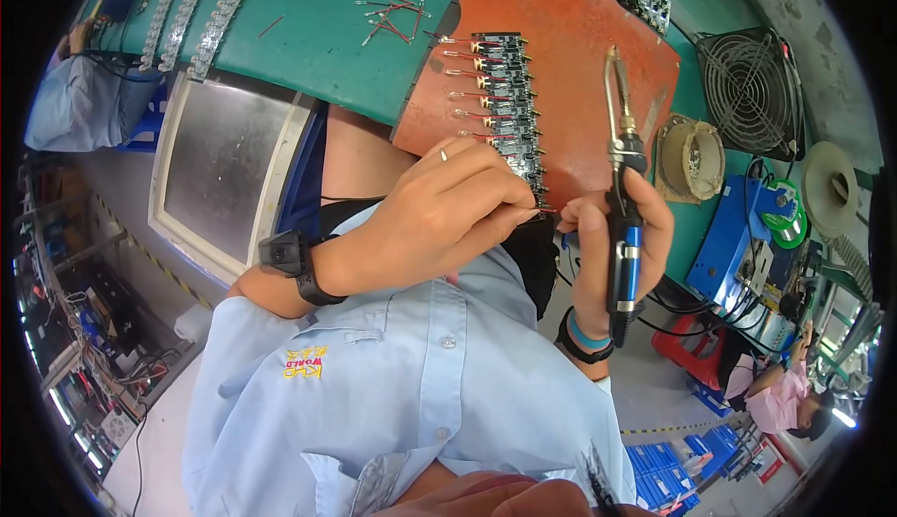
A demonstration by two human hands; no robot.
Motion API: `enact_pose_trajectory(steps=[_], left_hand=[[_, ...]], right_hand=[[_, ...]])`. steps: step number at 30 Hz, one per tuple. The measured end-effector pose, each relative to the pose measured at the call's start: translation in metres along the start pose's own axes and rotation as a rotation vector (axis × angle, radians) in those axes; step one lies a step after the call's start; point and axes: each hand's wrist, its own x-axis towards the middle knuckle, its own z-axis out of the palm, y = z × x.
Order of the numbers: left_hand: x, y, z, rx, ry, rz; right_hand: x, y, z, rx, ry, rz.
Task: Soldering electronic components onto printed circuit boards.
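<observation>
My left hand [458,201] reaches over the near end of a strip of small circuit boards [509,97]. Its thumb and forefinger pinch a thin red wire [545,210] beside the boards. Close to those fingertips is my right hand [598,255], its fingers wrapped round a soldering iron [624,246] with a black and blue handle. The iron stands upright in the picture, its metal tip pointing away from me, apart from the boards. Red leads with small clear bulbs stick out from the strip's left side. My left fingers hide the strip's nearest part.
Beneath the strip lies an orange mat [598,97] on a green bench. Loose red leads [392,17] and more board strips [224,22] lie left. A black fan [752,92], a round holder [691,160] and a blue machine [724,246] stand right. Other people sit either side.
</observation>
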Motion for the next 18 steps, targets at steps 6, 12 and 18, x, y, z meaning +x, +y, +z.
enact_pose_trajectory(steps=[6, 12, 18], left_hand=[[0.0003, 0.0003, -0.0007, -0.029, -0.004, -0.029], [0.0002, 0.0007, -0.0018, -0.016, -0.023, -0.024], [-0.0057, 0.006, -0.0101, 0.032, -0.066, -0.079]], right_hand=[[-0.0028, -0.0041, -0.0006, 0.047, -0.001, -0.005], [-0.0023, -0.0042, -0.0007, 0.022, -0.027, 0.01], [-0.0039, -0.0053, 0.0015, 0.059, -0.049, 0.057]])
